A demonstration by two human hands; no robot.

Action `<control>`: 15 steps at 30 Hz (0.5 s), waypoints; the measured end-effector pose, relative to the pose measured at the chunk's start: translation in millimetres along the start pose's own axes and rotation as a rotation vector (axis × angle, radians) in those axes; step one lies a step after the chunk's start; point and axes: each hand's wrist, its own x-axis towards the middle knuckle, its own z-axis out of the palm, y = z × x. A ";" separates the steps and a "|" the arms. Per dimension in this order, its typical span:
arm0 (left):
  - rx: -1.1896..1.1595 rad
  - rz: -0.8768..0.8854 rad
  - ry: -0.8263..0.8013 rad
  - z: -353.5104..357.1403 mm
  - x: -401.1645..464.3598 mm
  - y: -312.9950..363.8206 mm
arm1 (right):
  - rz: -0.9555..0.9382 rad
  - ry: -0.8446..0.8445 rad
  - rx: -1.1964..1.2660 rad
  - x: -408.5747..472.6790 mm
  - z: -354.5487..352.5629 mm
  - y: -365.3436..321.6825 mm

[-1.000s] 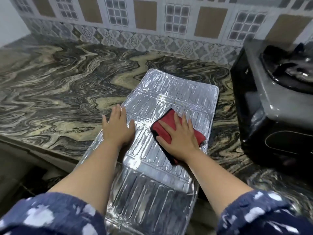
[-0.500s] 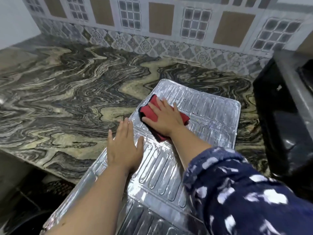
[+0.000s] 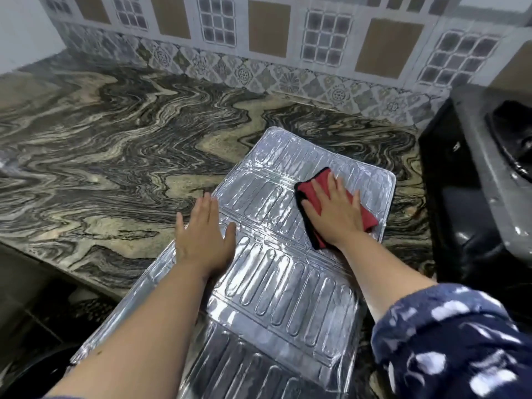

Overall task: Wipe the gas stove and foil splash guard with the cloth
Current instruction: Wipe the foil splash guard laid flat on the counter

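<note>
The ribbed foil splash guard [image 3: 276, 286] lies flat across the marble counter, its near end jutting past the counter's front edge. A red cloth with a black edge [image 3: 309, 194] sits on the guard's far right panel. My right hand [image 3: 335, 211] presses flat on the cloth with straight fingers. My left hand [image 3: 203, 237] rests flat, fingers straight, on the guard's left edge, holding it down. The gas stove [image 3: 475, 180] stands at the right, grey on top with black sides and a dark burner area partly cut off by the frame.
The swirled black-and-beige marble counter [image 3: 115, 168] stretches left and back to a tiled wall [image 3: 267, 33]. The counter's front edge [image 3: 57, 266] runs diagonally at lower left, with dark floor space below. The stove stands close to the guard's right side.
My right hand slid the cloth from the guard's far left part over to its right side. My left hand stayed pressed on the left edge. The view shifted slightly.
</note>
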 end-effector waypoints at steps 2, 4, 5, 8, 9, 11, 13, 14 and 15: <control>-0.063 -0.051 -0.036 -8.0 4.2 3.0 | -0.060 0.004 0.019 -8.6 1.6 -6.2; -0.091 -0.097 -0.004 -17.5 14.9 10.2 | -0.089 0.002 0.022 -10.7 1.7 -10.3; -0.079 -0.092 0.026 -21.2 22.6 15.5 | -0.092 0.002 0.022 -10.6 1.5 -10.9; -0.032 0.043 0.049 -24.2 48.9 36.6 | -0.094 0.002 0.016 -9.7 1.4 -10.6; -0.035 0.087 0.027 -21.2 56.8 42.7 | -0.100 -0.003 0.015 -8.7 1.2 -11.8; -0.037 0.130 -0.024 -10.6 67.7 49.2 | -0.122 -0.019 0.023 -1.9 0.8 -18.8; -0.025 0.132 -0.031 1.2 72.3 50.1 | -0.145 -0.027 0.040 13.5 -0.6 -28.9; -0.020 0.129 -0.010 5.9 73.0 49.9 | -0.155 -0.023 0.046 23.2 -1.3 -34.0; -0.015 0.130 0.017 9.3 73.9 49.5 | -0.165 -0.018 0.052 34.0 -1.6 -39.6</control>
